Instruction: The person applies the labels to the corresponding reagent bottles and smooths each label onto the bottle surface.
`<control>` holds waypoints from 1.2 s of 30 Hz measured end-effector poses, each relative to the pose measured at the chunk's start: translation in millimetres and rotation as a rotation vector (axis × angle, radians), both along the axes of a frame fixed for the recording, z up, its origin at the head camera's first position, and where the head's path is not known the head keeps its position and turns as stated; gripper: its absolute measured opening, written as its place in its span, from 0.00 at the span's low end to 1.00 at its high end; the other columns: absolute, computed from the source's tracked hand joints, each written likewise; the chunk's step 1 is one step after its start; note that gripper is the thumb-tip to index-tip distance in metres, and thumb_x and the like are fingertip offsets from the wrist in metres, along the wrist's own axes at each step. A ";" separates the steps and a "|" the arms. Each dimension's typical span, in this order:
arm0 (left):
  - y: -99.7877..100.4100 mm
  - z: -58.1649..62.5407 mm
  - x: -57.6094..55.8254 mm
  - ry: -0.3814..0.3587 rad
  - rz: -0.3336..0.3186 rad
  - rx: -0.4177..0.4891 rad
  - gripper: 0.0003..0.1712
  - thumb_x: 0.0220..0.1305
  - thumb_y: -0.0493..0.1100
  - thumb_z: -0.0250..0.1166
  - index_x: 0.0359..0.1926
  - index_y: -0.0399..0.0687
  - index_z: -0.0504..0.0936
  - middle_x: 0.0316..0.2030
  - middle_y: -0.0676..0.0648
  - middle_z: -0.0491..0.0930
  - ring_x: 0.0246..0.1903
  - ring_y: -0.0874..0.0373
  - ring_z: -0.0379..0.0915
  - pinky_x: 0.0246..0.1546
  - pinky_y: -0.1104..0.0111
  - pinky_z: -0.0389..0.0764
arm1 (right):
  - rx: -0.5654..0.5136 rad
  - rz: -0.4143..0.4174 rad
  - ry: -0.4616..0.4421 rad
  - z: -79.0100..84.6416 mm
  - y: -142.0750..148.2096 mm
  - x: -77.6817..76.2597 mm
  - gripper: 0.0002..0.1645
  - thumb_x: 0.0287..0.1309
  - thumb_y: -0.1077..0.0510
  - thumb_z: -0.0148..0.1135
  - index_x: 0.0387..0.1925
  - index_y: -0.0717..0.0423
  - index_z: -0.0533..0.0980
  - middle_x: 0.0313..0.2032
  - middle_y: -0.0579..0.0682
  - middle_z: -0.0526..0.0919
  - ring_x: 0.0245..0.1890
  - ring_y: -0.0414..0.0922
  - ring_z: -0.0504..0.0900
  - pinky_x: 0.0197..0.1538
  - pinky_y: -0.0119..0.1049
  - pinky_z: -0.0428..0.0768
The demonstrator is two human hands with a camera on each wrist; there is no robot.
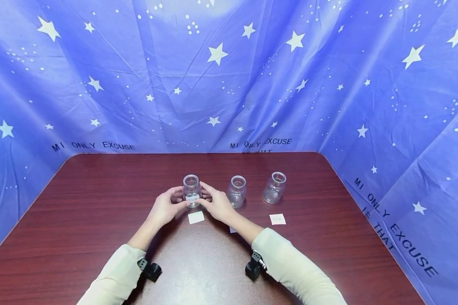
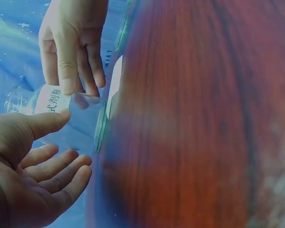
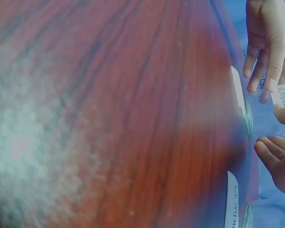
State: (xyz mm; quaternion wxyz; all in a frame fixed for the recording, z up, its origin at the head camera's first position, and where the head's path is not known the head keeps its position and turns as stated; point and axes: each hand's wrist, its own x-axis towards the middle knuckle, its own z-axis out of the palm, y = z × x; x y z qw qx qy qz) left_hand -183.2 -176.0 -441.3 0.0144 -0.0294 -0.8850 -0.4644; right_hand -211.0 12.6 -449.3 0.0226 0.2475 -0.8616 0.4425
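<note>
Head view: on a dark red wood-grain counter (image 1: 99, 212), a person's left hand (image 1: 164, 208) and right hand (image 1: 219, 206) flank a clear glass jar (image 1: 191, 185), upright just behind a blank-looking card (image 1: 196, 217). Both thumbs press the front label (image 1: 192, 198); the other fingers are apart at its sides. To its right stand a middle jar (image 1: 237, 193) and a far-right jar (image 1: 275, 189), the latter behind a written card (image 1: 277, 219). A half-hidden card (image 1: 233, 230) lies beside the right forearm.

Left wrist view: seen sideways, the label carries Chinese characters. The left fingers are loosely spread, the right ones nearly straight.

Right wrist view: both thumbs meet the label at the right edge, fingers apart.
</note>
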 end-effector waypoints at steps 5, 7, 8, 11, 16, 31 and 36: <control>-0.2 0.6 0.3 -0.006 -0.009 0.013 0.31 0.56 0.42 0.67 0.59 0.38 0.70 0.50 0.35 0.79 0.46 0.45 0.79 0.47 0.57 0.79 | 0.016 0.008 -0.001 0.9 3.5 -0.5 0.33 0.58 0.58 0.62 0.64 0.59 0.65 0.50 0.55 0.82 0.46 0.47 0.84 0.47 0.30 0.80; -1.7 0.7 0.6 -0.003 -0.019 0.023 0.32 0.56 0.43 0.68 0.60 0.37 0.69 0.50 0.35 0.79 0.46 0.44 0.79 0.48 0.57 0.79 | 0.023 0.001 -0.008 1.5 4.0 -0.5 0.32 0.59 0.59 0.61 0.65 0.58 0.64 0.51 0.56 0.81 0.47 0.47 0.83 0.48 0.31 0.80; -2.9 0.6 1.0 -0.004 -0.021 0.030 0.33 0.56 0.44 0.68 0.60 0.37 0.69 0.50 0.35 0.79 0.46 0.44 0.79 0.48 0.57 0.79 | 0.023 -0.003 -0.013 1.9 4.0 -0.4 0.32 0.59 0.59 0.60 0.65 0.57 0.64 0.52 0.57 0.80 0.47 0.47 0.83 0.48 0.32 0.80; -7.4 -0.1 1.6 -0.001 -0.021 0.048 0.33 0.55 0.45 0.68 0.61 0.38 0.69 0.51 0.36 0.79 0.46 0.44 0.79 0.48 0.56 0.78 | 0.010 -0.004 -0.026 2.9 3.5 0.2 0.32 0.59 0.58 0.61 0.64 0.57 0.65 0.53 0.58 0.79 0.48 0.48 0.83 0.50 0.32 0.80; -11.5 -1.2 1.7 0.028 -0.030 0.059 0.27 0.57 0.44 0.67 0.55 0.38 0.75 0.48 0.38 0.81 0.45 0.46 0.80 0.48 0.56 0.78 | -0.029 0.010 -0.029 4.1 1.9 1.1 0.31 0.59 0.56 0.61 0.62 0.60 0.67 0.51 0.58 0.81 0.48 0.47 0.83 0.48 0.29 0.80; -11.4 0.9 4.0 0.065 0.001 0.098 0.25 0.56 0.43 0.68 0.54 0.39 0.75 0.45 0.38 0.82 0.42 0.48 0.81 0.45 0.60 0.79 | -0.029 -0.044 -0.022 7.0 1.1 3.3 0.30 0.57 0.57 0.63 0.61 0.56 0.69 0.50 0.58 0.82 0.47 0.49 0.83 0.49 0.36 0.80; -15.6 4.2 7.8 0.091 0.034 0.118 0.25 0.56 0.43 0.68 0.54 0.39 0.74 0.44 0.38 0.83 0.40 0.49 0.81 0.41 0.69 0.80 | -0.024 -0.062 0.021 10.0 2.9 8.1 0.27 0.55 0.57 0.64 0.58 0.56 0.72 0.52 0.56 0.80 0.46 0.48 0.83 0.48 0.39 0.81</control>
